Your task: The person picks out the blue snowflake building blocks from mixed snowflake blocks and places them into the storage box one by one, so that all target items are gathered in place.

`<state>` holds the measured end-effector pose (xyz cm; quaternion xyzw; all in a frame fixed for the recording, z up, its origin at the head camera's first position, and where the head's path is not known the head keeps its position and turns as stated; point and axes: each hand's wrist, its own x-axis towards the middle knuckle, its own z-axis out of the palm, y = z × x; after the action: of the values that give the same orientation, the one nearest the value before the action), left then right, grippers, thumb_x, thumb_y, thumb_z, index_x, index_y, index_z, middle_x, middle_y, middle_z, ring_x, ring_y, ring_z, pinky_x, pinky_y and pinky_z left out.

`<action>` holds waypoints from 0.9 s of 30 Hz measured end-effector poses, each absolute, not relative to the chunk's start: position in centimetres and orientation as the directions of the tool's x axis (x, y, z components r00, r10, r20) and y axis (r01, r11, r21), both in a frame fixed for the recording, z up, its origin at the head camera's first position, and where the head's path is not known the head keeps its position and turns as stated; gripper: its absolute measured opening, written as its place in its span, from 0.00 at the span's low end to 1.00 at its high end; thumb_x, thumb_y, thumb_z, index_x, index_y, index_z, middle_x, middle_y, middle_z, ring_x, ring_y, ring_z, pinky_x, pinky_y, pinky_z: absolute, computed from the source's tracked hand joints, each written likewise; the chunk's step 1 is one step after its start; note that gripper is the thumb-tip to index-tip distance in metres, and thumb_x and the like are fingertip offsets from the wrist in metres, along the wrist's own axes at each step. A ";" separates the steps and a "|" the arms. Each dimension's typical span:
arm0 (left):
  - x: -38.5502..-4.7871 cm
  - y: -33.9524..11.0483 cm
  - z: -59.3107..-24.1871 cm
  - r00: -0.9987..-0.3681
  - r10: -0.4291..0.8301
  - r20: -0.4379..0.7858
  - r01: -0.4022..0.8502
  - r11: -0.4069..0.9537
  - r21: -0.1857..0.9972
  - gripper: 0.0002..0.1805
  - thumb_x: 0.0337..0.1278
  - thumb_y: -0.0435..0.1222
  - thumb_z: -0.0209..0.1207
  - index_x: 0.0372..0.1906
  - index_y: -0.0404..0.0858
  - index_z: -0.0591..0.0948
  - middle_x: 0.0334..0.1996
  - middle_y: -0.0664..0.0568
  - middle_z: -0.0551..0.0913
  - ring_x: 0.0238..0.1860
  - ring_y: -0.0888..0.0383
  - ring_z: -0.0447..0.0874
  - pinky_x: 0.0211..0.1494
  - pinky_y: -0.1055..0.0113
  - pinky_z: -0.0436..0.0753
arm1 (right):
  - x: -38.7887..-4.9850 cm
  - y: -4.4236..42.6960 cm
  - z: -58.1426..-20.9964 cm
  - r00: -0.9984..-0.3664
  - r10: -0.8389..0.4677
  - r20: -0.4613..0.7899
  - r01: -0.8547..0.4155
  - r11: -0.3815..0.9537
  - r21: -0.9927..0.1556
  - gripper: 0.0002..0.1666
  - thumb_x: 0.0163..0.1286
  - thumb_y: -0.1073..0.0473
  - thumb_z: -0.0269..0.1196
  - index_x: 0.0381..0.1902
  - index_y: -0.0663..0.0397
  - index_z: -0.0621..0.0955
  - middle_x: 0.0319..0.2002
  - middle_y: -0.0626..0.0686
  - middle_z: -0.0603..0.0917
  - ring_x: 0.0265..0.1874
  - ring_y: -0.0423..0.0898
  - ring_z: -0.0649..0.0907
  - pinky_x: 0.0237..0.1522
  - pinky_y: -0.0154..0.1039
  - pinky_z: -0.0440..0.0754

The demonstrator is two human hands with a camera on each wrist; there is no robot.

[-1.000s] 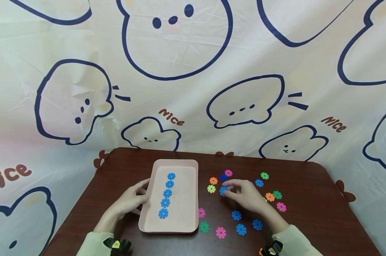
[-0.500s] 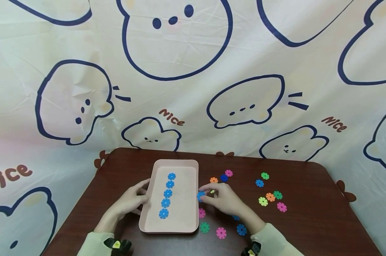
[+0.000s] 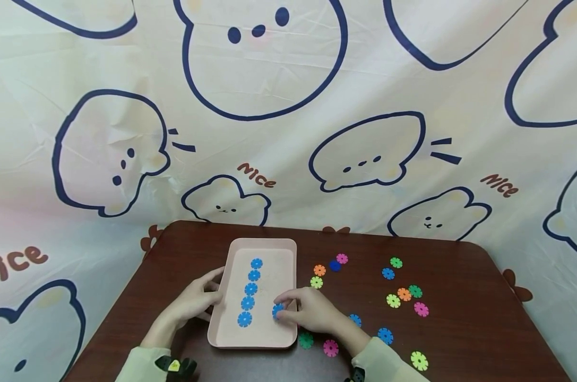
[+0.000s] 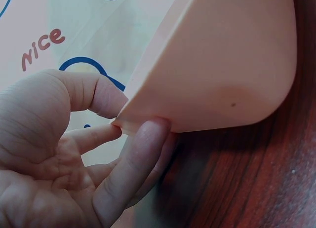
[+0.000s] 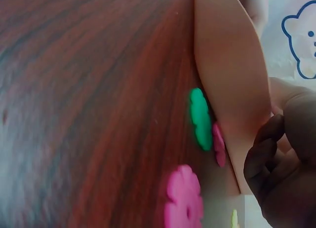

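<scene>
A light pink tray [image 3: 264, 333] lies on the table, with a column of several blue notched discs [image 3: 247, 303] along its left half. My left hand [image 3: 192, 298] pinches the tray's left rim; in the left wrist view the thumb and fingers [image 4: 153, 139] bear on its edge and side. Over the tray's right side, my right hand [image 3: 314, 309] holds another blue disc [image 3: 277, 311] between thumb and fingers. The right wrist view shows that hand [image 5: 286, 154] at the tray wall, its fingertips and the disc hidden.
Right of the tray, loose discs lie on the dark wooden table [image 3: 479, 329]: green [image 3: 306, 340], pink [image 3: 330, 348], orange [image 3: 319, 270], yellow [image 3: 419, 361] and blue [image 3: 385, 336]. A printed curtain [image 3: 288, 148] hangs behind the table's back edge.
My right hand has carried a blue disc leftward from the loose discs to above the tray's right side. My left hand has stayed on the tray's rim.
</scene>
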<state>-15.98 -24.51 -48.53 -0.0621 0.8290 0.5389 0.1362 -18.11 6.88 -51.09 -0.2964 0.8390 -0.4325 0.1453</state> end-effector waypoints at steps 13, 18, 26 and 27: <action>-15.9 -24.5 -48.4 -0.957 0.045 -0.286 -0.240 0.429 0.871 0.39 0.62 0.31 0.60 0.79 0.39 0.64 0.49 0.39 0.78 0.38 0.49 0.84 0.30 0.51 0.89 | -18.4 5.6 -51.2 -0.770 -0.636 -0.054 -0.401 0.548 -0.734 0.14 0.65 0.46 0.74 0.47 0.40 0.90 0.32 0.32 0.84 0.32 0.32 0.81 0.38 0.31 0.82; -16.0 -24.6 -48.7 -0.957 0.039 -0.288 -0.243 0.432 0.868 0.39 0.62 0.31 0.60 0.79 0.39 0.64 0.49 0.39 0.77 0.39 0.48 0.84 0.30 0.51 0.89 | -18.4 5.6 -51.1 -0.769 -0.636 -0.065 -0.421 0.581 -0.697 0.16 0.64 0.43 0.74 0.48 0.38 0.90 0.41 0.33 0.86 0.38 0.32 0.81 0.46 0.35 0.83; -16.0 -24.6 -48.7 -0.958 0.046 -0.284 -0.239 0.422 0.874 0.39 0.62 0.31 0.60 0.79 0.38 0.64 0.49 0.39 0.77 0.38 0.49 0.85 0.30 0.50 0.89 | -18.4 6.4 -50.3 -0.766 -0.642 0.006 -0.478 0.564 -0.673 0.19 0.66 0.42 0.72 0.51 0.41 0.90 0.46 0.34 0.87 0.41 0.32 0.81 0.48 0.36 0.83; -16.0 -24.6 -48.6 -0.958 0.046 -0.283 -0.239 0.420 0.875 0.39 0.62 0.30 0.60 0.79 0.38 0.64 0.49 0.39 0.77 0.38 0.49 0.85 0.30 0.50 0.89 | -18.3 6.6 -50.1 -0.768 -0.640 0.012 -0.476 0.559 -0.679 0.19 0.67 0.42 0.72 0.52 0.42 0.90 0.46 0.35 0.87 0.42 0.33 0.81 0.49 0.36 0.83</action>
<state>-15.98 -24.56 -48.63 -0.0579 0.8322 0.5352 0.1329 -18.34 6.57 -50.11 -0.3189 0.8749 -0.3446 0.1187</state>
